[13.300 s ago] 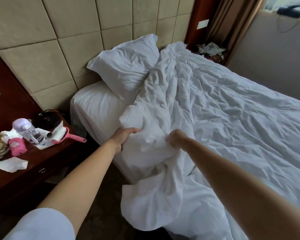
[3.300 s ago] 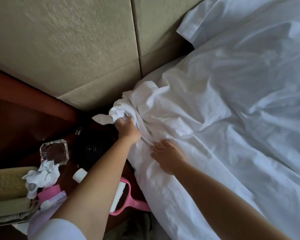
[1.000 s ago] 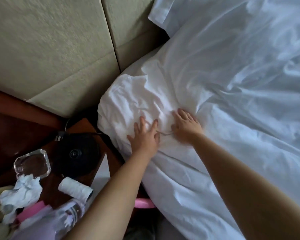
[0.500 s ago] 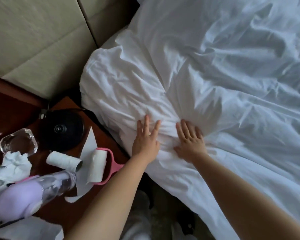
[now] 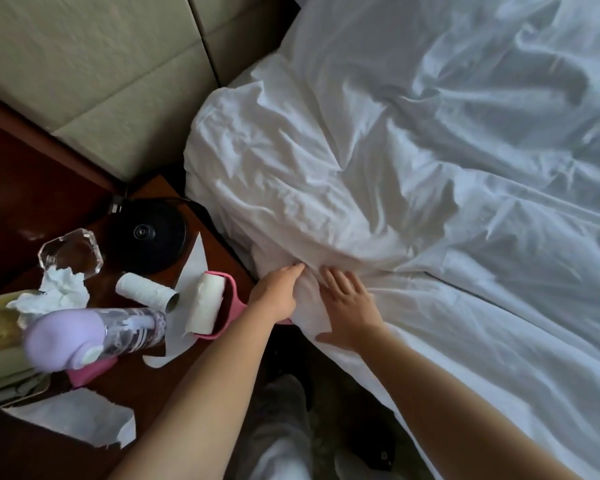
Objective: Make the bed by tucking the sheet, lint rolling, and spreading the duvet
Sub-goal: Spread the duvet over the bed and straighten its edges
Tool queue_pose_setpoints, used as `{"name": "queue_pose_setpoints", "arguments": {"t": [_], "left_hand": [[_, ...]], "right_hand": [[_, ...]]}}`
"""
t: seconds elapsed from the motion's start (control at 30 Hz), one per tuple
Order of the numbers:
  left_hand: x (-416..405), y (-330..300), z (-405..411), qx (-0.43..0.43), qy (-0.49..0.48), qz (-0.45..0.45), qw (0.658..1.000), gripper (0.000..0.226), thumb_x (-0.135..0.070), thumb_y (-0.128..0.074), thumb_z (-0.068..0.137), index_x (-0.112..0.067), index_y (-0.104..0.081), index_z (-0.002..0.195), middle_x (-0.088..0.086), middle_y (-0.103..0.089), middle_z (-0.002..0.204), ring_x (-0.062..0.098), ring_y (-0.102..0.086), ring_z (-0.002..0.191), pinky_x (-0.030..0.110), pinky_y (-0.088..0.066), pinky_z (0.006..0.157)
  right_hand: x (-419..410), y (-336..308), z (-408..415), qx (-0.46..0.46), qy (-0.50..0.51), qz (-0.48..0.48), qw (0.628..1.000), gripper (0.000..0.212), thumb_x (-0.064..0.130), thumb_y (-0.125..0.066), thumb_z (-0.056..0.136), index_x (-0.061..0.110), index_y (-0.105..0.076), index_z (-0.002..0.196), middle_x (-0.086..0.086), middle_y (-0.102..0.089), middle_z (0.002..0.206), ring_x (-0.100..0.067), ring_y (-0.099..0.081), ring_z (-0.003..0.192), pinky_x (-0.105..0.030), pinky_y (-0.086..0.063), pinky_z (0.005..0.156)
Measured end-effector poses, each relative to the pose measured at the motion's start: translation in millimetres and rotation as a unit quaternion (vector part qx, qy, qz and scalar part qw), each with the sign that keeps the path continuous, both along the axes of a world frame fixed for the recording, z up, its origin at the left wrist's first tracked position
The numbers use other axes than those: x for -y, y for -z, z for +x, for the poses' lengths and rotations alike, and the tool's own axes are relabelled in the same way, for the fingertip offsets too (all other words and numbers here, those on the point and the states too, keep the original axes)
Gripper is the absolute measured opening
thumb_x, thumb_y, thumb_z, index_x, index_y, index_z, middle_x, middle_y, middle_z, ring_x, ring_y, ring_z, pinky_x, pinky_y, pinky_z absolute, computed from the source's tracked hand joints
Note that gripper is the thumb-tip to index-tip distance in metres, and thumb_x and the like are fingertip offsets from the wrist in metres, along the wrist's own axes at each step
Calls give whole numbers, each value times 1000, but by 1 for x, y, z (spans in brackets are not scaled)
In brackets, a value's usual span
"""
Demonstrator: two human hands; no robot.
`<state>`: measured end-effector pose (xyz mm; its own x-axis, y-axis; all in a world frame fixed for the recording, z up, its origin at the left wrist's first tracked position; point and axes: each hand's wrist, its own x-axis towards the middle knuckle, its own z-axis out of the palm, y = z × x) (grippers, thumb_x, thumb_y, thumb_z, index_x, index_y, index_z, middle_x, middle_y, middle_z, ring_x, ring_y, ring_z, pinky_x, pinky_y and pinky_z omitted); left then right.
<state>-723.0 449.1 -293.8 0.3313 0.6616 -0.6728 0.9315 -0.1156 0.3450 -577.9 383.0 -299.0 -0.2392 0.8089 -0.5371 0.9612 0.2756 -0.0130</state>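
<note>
A crumpled white duvet (image 5: 326, 161) covers the head corner of the bed, over the white sheet (image 5: 482, 341) that hangs down the bed's side. My left hand (image 5: 278, 296) lies with straight fingers against the fabric at the bed's edge, fingertips under the duvet's hem. My right hand (image 5: 350, 306) presses flat on the sheet just beside it, fingers spread. A pink lint roller (image 5: 210, 306) with a white roll lies on the nightstand, close to my left wrist.
The dark wooden nightstand (image 5: 25, 209) holds a black kettle base (image 5: 144, 233), a glass ashtray (image 5: 71, 252), crumpled tissue (image 5: 58, 296), a spare roll core (image 5: 146, 292), a purple-capped bottle (image 5: 94, 336) and paper scraps. A padded beige headboard (image 5: 101, 64) stands behind. My legs (image 5: 281, 427) are below.
Both hands have slid down toward the bed's edge. My left hand has turned from flat and spread to fingers together, pushing under the duvet's hem. The view has tilted down toward the nightstand.
</note>
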Motion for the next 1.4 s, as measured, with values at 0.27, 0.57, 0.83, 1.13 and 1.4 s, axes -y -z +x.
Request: {"name": "queue_pose_setpoints", "arguments": {"t": [0.27, 0.57, 0.83, 1.13, 1.4], "left_hand": [[17, 2, -23, -39, 47, 18, 998, 35, -25, -66, 87, -14, -55, 118, 2, -48, 127, 26, -54, 110, 35, -47, 86], [21, 20, -6, -149, 268, 69, 949, 41, -6, -54, 90, -19, -57, 129, 4, -54, 130, 24, -42, 125, 34, -32, 105], [31, 8, -34, -137, 296, 77, 942, 32, -6, -58, 88, -14, -63, 118, 7, -41, 132, 27, -44, 117, 37, -37, 99], [45, 9, 17, 0, -137, -11, 990, 35, -36, -45, 96, -5, -62, 95, 13, -63, 107, 33, -59, 102, 35, -46, 83], [69, 34, 85, 190, -568, -116, 792, 48, -19, -75, 74, -7, -49, 112, 12, -58, 118, 30, -59, 105, 36, -51, 88]], "right_hand": [[-14, 2, 4, 47, 63, 132, 988, 16, 18, -79, 63, 16, -75, 78, -8, -61, 108, -28, -57, 100, -40, -46, 90], [-11, 11, 0, -11, 92, 156, 983, 25, 7, -86, 37, 13, -66, 51, -12, -65, 86, -30, -63, 76, -34, -52, 65], [-1, 15, -2, -16, 91, 131, 987, 17, 7, -81, 54, 13, -69, 65, -17, -64, 107, -33, -62, 97, -39, -52, 78], [30, 3, 34, -58, 85, 109, 989, 45, 46, -82, 55, 13, -67, 83, -3, -62, 84, -23, -64, 77, -31, -51, 65], [84, 6, 55, -44, 214, 38, 975, 50, 44, -62, 84, 11, -52, 120, -6, -56, 117, -26, -57, 106, -34, -47, 84]]}}
